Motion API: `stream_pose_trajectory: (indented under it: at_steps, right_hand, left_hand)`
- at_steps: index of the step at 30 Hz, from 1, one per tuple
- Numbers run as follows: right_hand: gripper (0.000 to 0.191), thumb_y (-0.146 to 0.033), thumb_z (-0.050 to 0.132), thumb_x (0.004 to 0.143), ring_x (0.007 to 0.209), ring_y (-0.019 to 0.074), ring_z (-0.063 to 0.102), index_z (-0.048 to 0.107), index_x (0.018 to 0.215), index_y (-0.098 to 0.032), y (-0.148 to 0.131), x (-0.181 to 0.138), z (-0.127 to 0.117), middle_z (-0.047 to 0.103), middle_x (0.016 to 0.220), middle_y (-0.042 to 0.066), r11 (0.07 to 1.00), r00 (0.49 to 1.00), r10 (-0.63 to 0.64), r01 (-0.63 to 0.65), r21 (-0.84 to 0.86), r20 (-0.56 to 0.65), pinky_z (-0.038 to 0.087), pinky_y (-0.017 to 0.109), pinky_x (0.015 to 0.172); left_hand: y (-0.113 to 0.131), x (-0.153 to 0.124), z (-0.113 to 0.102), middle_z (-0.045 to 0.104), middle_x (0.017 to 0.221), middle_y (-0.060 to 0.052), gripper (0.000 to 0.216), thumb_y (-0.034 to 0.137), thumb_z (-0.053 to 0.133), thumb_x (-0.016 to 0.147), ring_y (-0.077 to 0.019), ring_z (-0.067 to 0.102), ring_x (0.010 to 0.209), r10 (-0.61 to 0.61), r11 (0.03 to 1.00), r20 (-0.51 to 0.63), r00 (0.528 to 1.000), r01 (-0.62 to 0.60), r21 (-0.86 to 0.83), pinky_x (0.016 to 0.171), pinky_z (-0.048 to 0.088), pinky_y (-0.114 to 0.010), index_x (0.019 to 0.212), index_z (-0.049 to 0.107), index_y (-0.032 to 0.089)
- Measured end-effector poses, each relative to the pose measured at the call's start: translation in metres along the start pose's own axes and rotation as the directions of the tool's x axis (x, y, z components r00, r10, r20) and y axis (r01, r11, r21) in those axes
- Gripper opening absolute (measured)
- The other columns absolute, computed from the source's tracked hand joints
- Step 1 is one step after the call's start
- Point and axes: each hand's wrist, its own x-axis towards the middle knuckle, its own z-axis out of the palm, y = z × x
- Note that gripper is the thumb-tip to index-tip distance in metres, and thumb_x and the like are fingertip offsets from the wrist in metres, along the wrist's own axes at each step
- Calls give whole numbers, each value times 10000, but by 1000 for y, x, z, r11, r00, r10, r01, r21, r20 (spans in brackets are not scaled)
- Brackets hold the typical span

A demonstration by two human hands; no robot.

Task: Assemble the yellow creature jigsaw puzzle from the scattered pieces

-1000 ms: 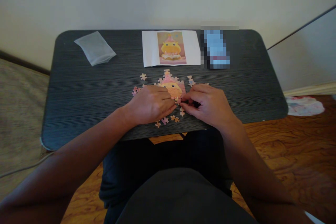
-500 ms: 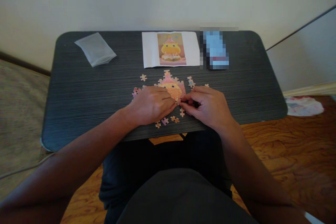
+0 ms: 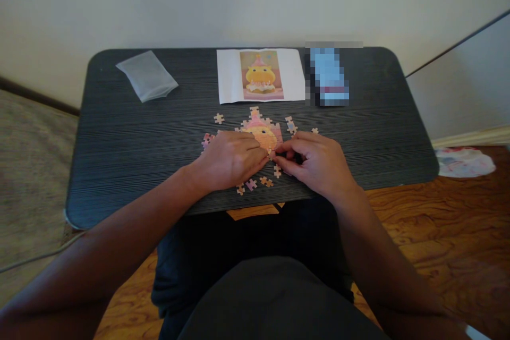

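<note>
At far left on the dark table (image 3: 131,143), a translucent bag (image 3: 147,76) lies flat, well apart from both hands; nearer the middle, a small cluster of pink pieces (image 3: 207,140) rests just beside the left hand (image 3: 233,159), with a single loose piece (image 3: 219,118) beyond it; the left hand lies palm down, fingers together, across the lower left of the partly joined puzzle (image 3: 261,130), and whether it grips anything beneath cannot be told; below it, near the table's front edge, lie several loose pieces (image 3: 251,185); the puzzle sits at mid-table, flat, its stepped outline showing a yellow face under a pink hat, with a printed sheet (image 3: 262,75) of a matching picture behind it; at its lower right margin, the right hand (image 3: 314,162) brings thumb and forefinger close together about a small piece (image 3: 272,154), though whether that piece is pinched or only touched is unclear; a patterned piece group (image 3: 291,125) and a lone pale piece (image 3: 315,130) lie behind this hand; a pixelated object (image 3: 330,77) stands farthest right on the tabletop; in judgement, uneven pressure from the left palm could buckle or part the joined section, a misaligned tab pushed sideways could bend, and a careless forearm could sweep the front pieces off the edge.
</note>
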Motion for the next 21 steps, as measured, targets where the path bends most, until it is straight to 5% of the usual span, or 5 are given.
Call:
stream_pose_trajectory:
  at_steps: [21]
  right_hand:
    - [142, -353, 762, 1052, 818, 191, 635, 753, 1058, -211, 0, 5, 0, 741, 986, 36, 997, 997, 29, -34, 66, 78, 411, 332, 747]
  left_hand:
    - [1, 2, -1, 801, 859, -43, 329, 240, 578, 1155, -190, 760, 795, 7, 999, -18, 1000, -7, -37, 747, 606, -330, 940, 810, 150]
